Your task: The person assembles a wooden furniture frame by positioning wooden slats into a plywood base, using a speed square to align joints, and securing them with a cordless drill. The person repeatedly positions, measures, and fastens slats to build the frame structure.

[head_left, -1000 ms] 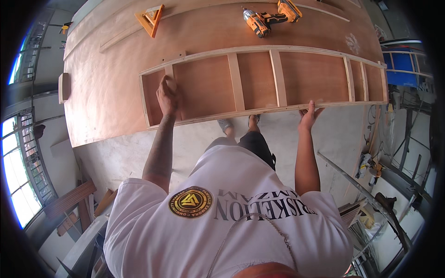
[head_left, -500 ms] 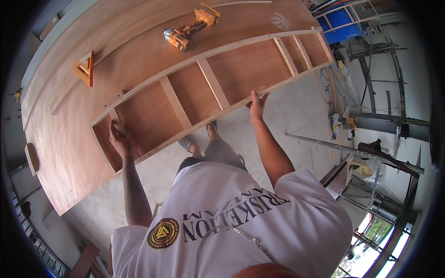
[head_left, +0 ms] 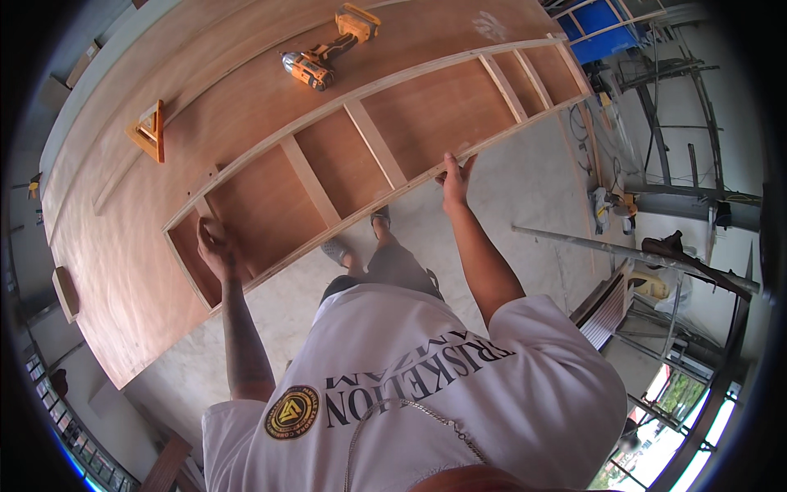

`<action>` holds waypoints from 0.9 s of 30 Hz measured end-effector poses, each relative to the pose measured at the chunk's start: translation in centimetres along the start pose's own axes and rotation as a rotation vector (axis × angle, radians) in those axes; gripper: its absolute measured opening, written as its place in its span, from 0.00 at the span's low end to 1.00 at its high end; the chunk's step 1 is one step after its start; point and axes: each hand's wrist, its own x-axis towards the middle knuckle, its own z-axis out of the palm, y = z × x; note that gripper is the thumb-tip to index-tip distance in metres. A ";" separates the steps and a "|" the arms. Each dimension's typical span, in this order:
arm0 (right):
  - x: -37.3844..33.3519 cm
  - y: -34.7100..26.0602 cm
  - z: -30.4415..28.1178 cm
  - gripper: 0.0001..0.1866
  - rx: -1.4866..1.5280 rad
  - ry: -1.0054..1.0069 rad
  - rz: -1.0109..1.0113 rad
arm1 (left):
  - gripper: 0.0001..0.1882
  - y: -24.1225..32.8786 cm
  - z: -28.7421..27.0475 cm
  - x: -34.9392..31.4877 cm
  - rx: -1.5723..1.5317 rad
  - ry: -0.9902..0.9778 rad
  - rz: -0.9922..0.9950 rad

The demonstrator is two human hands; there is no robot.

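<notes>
A long wooden frame [head_left: 367, 139] with several crosspieces lies slanted along the near side of a brown plywood sheet [head_left: 106, 271]. Toward its left end, my left hand [head_left: 217, 250] is closed around a crosspiece, fingers curled over it and partly hidden. My right hand [head_left: 456, 182] grips the near rail right of the middle, its thumb up against the rail and its other fingers partly underneath. Beyond the far rail rests an orange-and-black cordless driver [head_left: 316, 66] on its side. A yellow triangular square [head_left: 149, 131] lies on the sheet at the left.
A thin wooden strip [head_left: 123, 176] lies on the sheet behind the square, and a small wood block [head_left: 65, 293] sits at its left edge. My feet stand on the concrete floor [head_left: 508, 197] below. A metal pipe [head_left: 623, 258] and scaffolding are to the right, a blue panel [head_left: 602, 31] at far right.
The view has turned slightly, shifting everything a little in the picture. Both hands keep their holds on the wooden frame, with no clear movement of it over the sheet.
</notes>
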 end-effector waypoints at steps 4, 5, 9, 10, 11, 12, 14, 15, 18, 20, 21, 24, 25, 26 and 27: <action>-0.1 0.0 0.2 0.59 0.044 0.013 -0.085 | 0.32 0.0 0.1 -0.1 0.011 -0.008 -0.023; -0.2 0.0 0.3 0.59 0.043 0.012 -0.083 | 0.32 0.0 0.1 -0.2 0.045 -0.009 -0.031; -0.1 -0.1 0.3 0.60 0.056 0.014 -0.065 | 0.33 0.0 -0.1 -0.3 0.064 -0.030 -0.089; -0.1 -0.1 0.2 0.60 0.052 0.003 -0.075 | 0.33 0.0 -0.1 -0.3 0.021 -0.043 -0.085; 0.0 -0.1 0.2 0.60 0.048 -0.004 -0.072 | 0.33 -0.1 -0.1 -0.2 -0.022 -0.056 -0.080; 0.0 -0.1 0.2 0.60 0.043 -0.001 -0.053 | 0.34 -0.2 0.0 -0.2 -0.063 -0.070 -0.076; 0.1 0.0 0.1 0.60 0.034 -0.003 -0.075 | 0.34 -0.3 0.0 -0.1 -0.012 -0.057 -0.032; 0.1 0.1 0.1 0.60 0.026 0.003 -0.075 | 0.34 -0.4 0.0 -0.2 0.026 -0.054 -0.020; 0.1 0.3 0.2 0.59 0.051 0.015 -0.075 | 0.34 -0.6 0.1 -0.3 0.057 -0.063 -0.031; 0.2 0.4 0.2 0.59 0.052 0.018 -0.097 | 0.34 -0.7 0.1 -0.4 0.048 -0.073 -0.064; 0.2 0.4 0.2 0.59 0.050 0.026 -0.096 | 0.35 -0.6 0.1 -0.4 0.061 -0.081 -0.075; 0.2 0.3 0.2 0.58 0.050 0.026 -0.081 | 0.34 -0.5 0.0 -0.3 0.071 -0.072 -0.019; 0.1 0.2 0.3 0.58 0.046 0.015 -0.094 | 0.34 -0.4 0.0 -0.4 0.074 -0.073 -0.032; 0.1 0.2 0.3 0.58 0.041 0.013 -0.095 | 0.34 -0.3 -0.1 -0.3 0.077 -0.074 -0.044; 0.0 0.1 0.3 0.59 0.032 0.024 -0.084 | 0.33 -0.3 -0.2 -0.3 0.080 -0.075 -0.057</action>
